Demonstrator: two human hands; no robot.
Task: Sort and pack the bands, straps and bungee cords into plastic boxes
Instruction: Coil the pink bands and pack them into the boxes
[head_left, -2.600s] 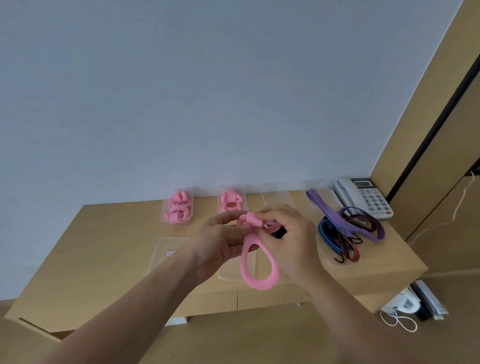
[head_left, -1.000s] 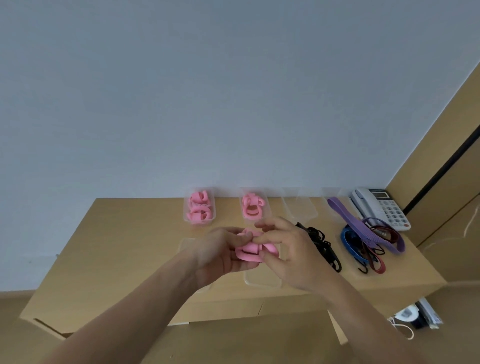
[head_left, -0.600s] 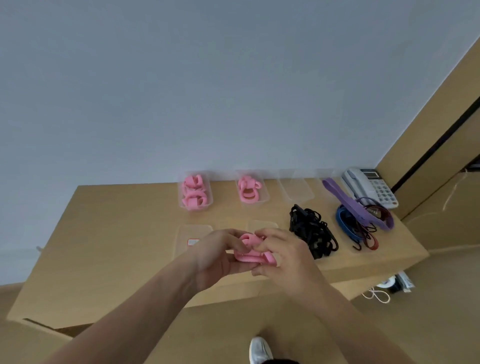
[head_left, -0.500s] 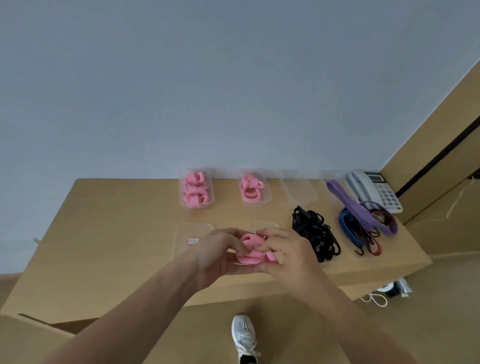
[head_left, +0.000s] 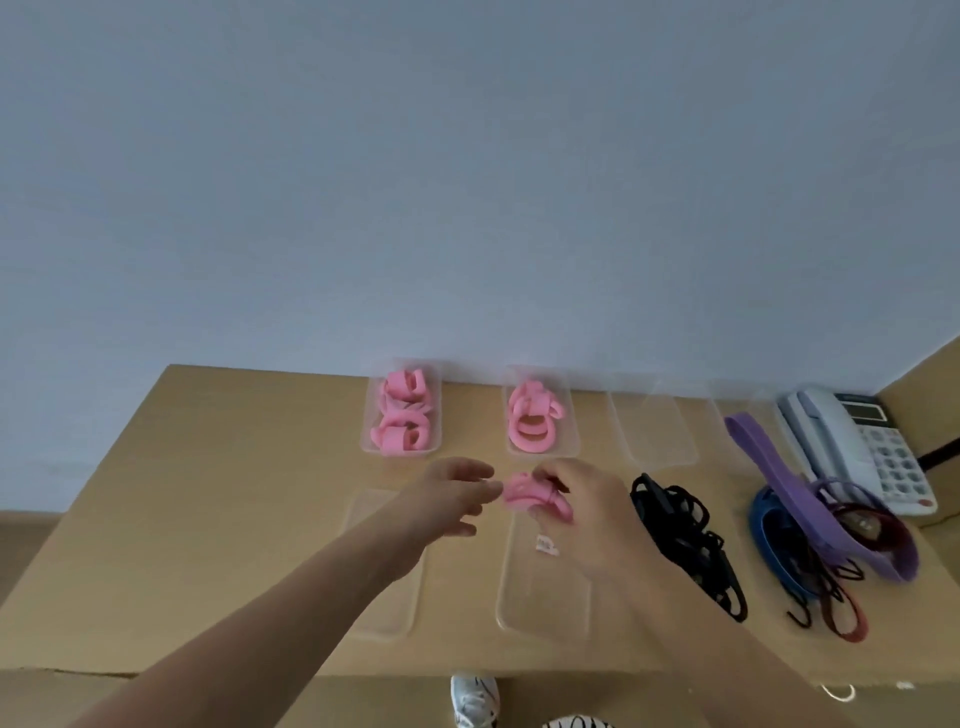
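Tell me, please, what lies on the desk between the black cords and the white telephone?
In the head view, a tangle of purple strap, blue band and dark red cords lies between the black cords and telephone.

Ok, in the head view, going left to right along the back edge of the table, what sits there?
Box of folded pink bands → second box with pink bands → empty clear box → purple strap → white telephone.

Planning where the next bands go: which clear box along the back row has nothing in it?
The third clear box from the left: the two to its left, first box and second box, each hold rolled pink bands.
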